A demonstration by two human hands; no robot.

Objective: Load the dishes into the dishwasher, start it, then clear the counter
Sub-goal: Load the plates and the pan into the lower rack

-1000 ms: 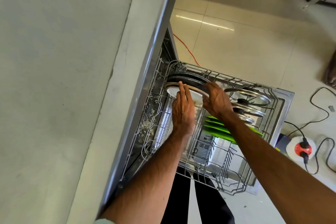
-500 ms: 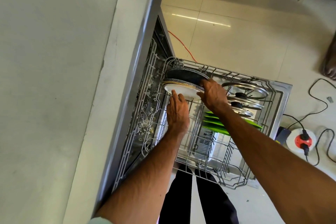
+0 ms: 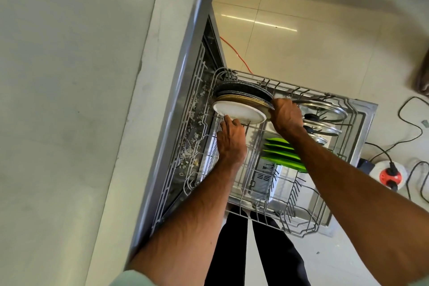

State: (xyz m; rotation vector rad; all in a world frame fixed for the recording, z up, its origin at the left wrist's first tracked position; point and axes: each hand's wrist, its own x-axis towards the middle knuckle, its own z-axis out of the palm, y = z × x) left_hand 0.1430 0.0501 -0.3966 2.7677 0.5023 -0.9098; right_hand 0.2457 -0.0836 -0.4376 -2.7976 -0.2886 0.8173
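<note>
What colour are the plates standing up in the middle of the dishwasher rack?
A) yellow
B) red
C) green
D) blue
C: the green plates stand on edge in a row in the rack, partly hidden under the person's right forearm.

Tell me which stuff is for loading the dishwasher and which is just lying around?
For the job: round plates, green plates, glass lids, rack, left hand, right hand.
Just lying about: orange cable, power socket.
</note>
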